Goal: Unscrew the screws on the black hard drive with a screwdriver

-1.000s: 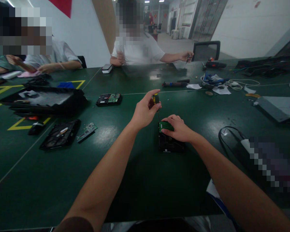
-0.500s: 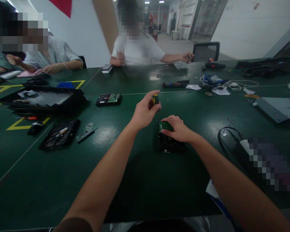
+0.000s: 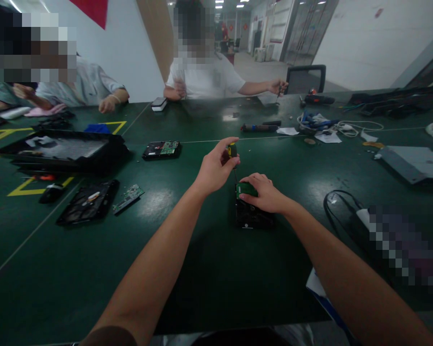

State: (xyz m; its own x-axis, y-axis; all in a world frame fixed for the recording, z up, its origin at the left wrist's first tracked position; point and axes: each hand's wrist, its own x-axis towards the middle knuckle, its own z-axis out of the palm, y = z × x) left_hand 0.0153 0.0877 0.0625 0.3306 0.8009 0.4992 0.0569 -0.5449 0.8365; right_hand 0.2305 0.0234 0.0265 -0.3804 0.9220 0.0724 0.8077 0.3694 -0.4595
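Note:
My left hand (image 3: 214,168) is closed around the yellow-and-dark handle of a screwdriver (image 3: 232,150). The screwdriver stands nearly upright, its thin shaft pointing down at the far left corner of a hard drive (image 3: 252,215); whether the tip sits in a screw is too small to tell. Thumb and fingers of my right hand (image 3: 264,193) grip the hard drive from its right side and press it on the table. A green circuit board (image 3: 244,189) shows on the drive's far part, partly covered by this hand.
Left on the green table (image 3: 198,254) lie another hard drive (image 3: 161,150), a black drive body (image 3: 89,202), a loose circuit board (image 3: 129,198) and a black tray (image 3: 115,146). To the right are a grey metal box (image 3: 413,161) and cables (image 3: 350,129). Two co-workers sit across.
My hands keep almost the same pose on the screwdriver and the hard drive. The view shifts slightly. At the far left, a co-worker's hand has moved to the right.

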